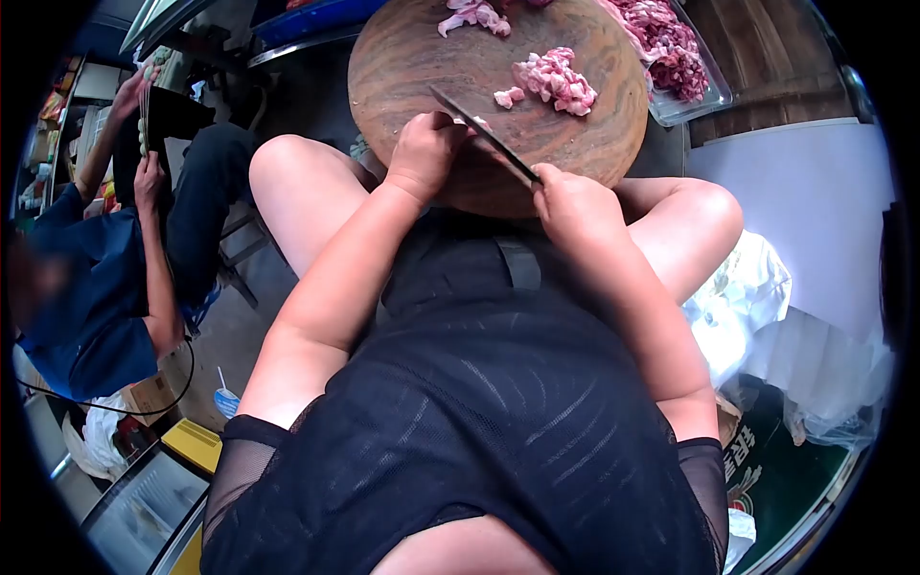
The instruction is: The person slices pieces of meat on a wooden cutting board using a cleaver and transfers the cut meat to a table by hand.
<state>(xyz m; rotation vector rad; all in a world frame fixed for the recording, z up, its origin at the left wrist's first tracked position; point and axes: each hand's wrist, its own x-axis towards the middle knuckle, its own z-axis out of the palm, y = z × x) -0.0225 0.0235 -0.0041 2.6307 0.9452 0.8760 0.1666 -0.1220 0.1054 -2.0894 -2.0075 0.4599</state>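
holding the hands apart over the near side of a round chopping board (402,72). gripping a knife in the right hand (580,206), closed around the handle, with the blade (491,142) slanting away to the left. curling the left hand (422,150) near a scrap of meat (481,123) at the blade; cannot tell whether pinched. farther up the board, a chopped heap (556,81) beside larger chunks (474,15); past the right edge, more meat in a clear tray (714,101).
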